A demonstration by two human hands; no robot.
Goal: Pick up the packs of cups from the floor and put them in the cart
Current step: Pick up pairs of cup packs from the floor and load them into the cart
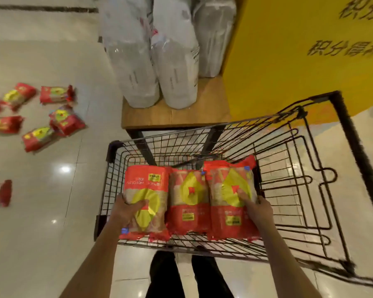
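Three red and yellow packs of cups lie side by side in the black wire cart (289,168). My left hand (125,209) grips the left pack (148,183), thumb across its yellow label. My right hand (255,208) holds the right pack (226,181), thumb on its front. The middle pack (188,201) lies between them, untouched. Several more packs are scattered on the tiled floor at the left, among them one (38,137) nearest the cart and another (56,94) farther back.
A wooden display stand (174,114) with tall white plastic-wrapped packs (177,65) stands just beyond the cart. A yellow signboard (289,50) fills the upper right. My dark trouser legs (190,276) are below the cart's near edge.
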